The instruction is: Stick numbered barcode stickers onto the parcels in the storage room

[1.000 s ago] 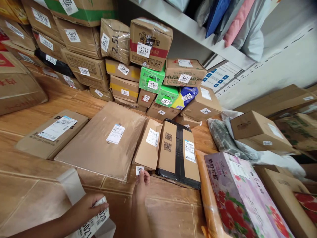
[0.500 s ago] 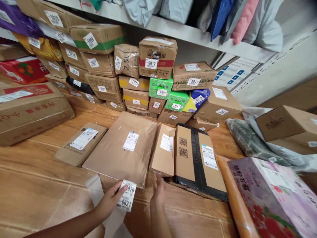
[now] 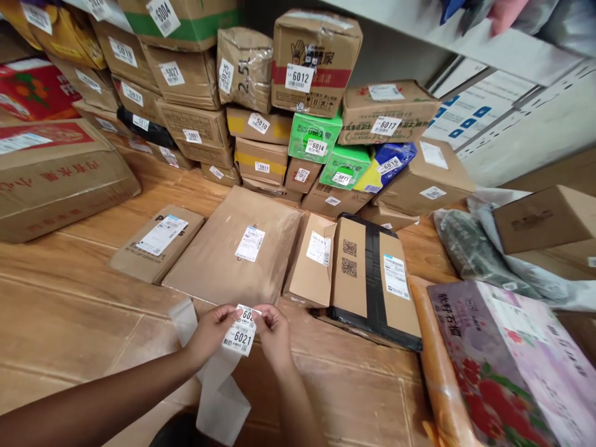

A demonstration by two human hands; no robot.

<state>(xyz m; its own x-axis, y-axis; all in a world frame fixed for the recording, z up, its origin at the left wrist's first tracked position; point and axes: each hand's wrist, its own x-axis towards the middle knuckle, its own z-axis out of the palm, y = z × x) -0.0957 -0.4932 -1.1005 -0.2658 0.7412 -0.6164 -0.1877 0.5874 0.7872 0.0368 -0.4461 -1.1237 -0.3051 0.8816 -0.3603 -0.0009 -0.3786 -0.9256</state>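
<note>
My left hand (image 3: 218,329) pinches the left edge of a strip of printed number labels (image 3: 242,338), one reading 6021 and the one above partly covered by my fingers. On the strip's upper right, my right hand (image 3: 272,332) is closed, thumb and fingertips on the upper label. A pale backing strip (image 3: 221,403) trails below and behind my left hand. Just beyond my hands lies a large flat brown parcel (image 3: 218,248) with a shipping label. To its right are a narrow carton (image 3: 302,279) and a box with black tape (image 3: 358,298).
A small flat box (image 3: 149,264) lies to the left on the wood-look floor (image 3: 69,335). Stacked numbered parcels (image 3: 195,136) line the back below a white shelf. At right are an orange package (image 3: 440,366) and a purple fruit box (image 3: 493,347).
My right hand has moved from near the narrow carton to the labels and closed on them. The view has tilted down and come nearer the stacked parcels.
</note>
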